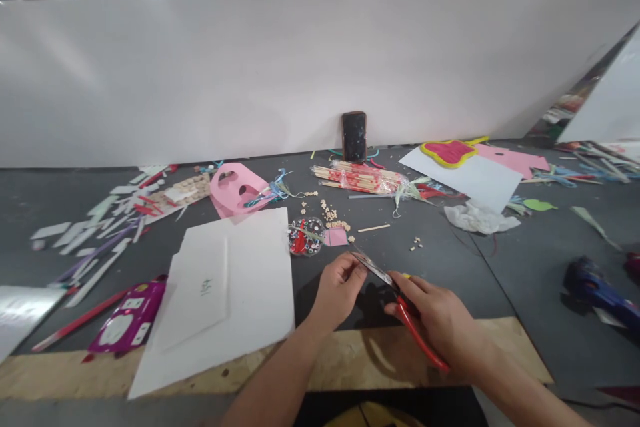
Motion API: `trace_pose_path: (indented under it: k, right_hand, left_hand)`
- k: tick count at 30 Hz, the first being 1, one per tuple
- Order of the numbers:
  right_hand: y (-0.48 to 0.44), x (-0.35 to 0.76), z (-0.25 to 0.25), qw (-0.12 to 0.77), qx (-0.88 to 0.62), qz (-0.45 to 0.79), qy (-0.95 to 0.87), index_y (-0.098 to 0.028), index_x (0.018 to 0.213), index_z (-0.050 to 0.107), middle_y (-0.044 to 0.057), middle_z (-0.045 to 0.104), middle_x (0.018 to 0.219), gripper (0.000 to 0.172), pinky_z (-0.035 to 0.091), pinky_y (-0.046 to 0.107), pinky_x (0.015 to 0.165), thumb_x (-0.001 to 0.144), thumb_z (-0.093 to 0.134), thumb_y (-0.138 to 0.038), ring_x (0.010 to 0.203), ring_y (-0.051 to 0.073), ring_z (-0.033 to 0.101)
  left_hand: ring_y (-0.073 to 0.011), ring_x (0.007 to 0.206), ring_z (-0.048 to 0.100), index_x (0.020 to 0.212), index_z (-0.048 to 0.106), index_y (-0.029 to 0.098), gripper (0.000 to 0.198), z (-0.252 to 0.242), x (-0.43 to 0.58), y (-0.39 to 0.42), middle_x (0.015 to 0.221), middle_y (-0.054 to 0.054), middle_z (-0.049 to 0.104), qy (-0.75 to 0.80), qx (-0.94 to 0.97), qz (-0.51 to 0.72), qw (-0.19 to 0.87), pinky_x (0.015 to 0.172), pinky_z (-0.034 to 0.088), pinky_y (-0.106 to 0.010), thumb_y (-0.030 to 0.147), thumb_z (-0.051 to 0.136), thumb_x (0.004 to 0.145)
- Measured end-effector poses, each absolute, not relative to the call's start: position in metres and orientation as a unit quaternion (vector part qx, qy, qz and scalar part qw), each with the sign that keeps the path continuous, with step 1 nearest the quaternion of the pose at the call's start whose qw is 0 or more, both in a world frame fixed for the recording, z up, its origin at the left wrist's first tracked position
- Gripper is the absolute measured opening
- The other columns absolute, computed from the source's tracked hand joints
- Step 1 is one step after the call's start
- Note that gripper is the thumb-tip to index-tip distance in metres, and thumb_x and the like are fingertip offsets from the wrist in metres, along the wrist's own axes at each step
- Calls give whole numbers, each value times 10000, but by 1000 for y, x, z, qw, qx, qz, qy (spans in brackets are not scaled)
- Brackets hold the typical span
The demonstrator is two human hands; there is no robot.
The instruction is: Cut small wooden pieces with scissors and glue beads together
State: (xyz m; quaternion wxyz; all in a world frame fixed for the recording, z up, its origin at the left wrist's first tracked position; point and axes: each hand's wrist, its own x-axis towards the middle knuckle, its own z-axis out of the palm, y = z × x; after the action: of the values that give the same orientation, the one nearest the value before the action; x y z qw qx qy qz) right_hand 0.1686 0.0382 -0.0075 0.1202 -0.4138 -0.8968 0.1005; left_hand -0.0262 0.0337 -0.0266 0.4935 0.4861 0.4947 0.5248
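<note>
My right hand [440,320] grips red-handled scissors [400,300], whose blades point up and left toward my left hand. My left hand [340,287] is closed in a pinch at the blade tips, holding something too small to make out. Both hands hover over the dark table [440,260] near its front edge. Just beyond them lie a small pink square [336,236], a round clear pack of googly eyes [304,236] and scattered wooden beads [334,216].
White paper sheets [225,293] lie to the left, with a magenta packet [127,323] and paper strips [95,233] beyond. A pink cut-out [235,190], a bundle of sticks [360,178], an upright phone [354,136], crumpled tissue [477,218] and a blue glue gun [597,287] surround them. A white partition [300,60] stands behind.
</note>
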Motion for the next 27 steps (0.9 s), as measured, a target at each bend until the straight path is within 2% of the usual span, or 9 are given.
trace_pose_path:
  k: [7,10,17,22,27]
  right_hand:
    - [35,166,-4,116,-437,116,-884,-183,1241,498,98,663,982,407,527,308,650,904,465,-409,781,210,668]
    - [33,166,-4,105,-439,104,-886,-188,1248,478,100,642,1018,461,523,314,661,863,514,-438,816,218,654]
    - [35,170,-2,111,-420,80,-897,-160,1269,474,131,629,1051,564,532,371,706,780,591,-416,947,273,605]
    - [36,173,-5,120,-403,76,-904,-173,1258,501,116,654,1022,447,529,340,718,850,547,-350,916,245,626]
    - [39,172,-6,140,-392,71,-906,-175,1180,561,107,684,926,355,523,315,678,913,469,-390,824,225,659]
  left_hand:
    - [-157,776,558,788,636,146,195,-28,-27,34,845,-53,615,493,502,538,465,722,439,-244,309,544,842]
    - [-165,798,560,783,634,150,177,-26,-28,34,849,-55,616,486,508,544,457,740,437,-252,291,544,842]
    - [-144,691,517,703,633,139,268,-21,-29,34,756,-44,587,451,493,538,513,636,410,-237,378,585,813]
    - [-163,729,535,709,656,135,309,-21,-28,33,754,-55,600,444,491,520,540,684,418,-258,417,586,814]
    - [-155,693,508,713,635,138,340,-22,-25,33,708,-36,577,461,477,513,545,657,412,-256,461,579,802]
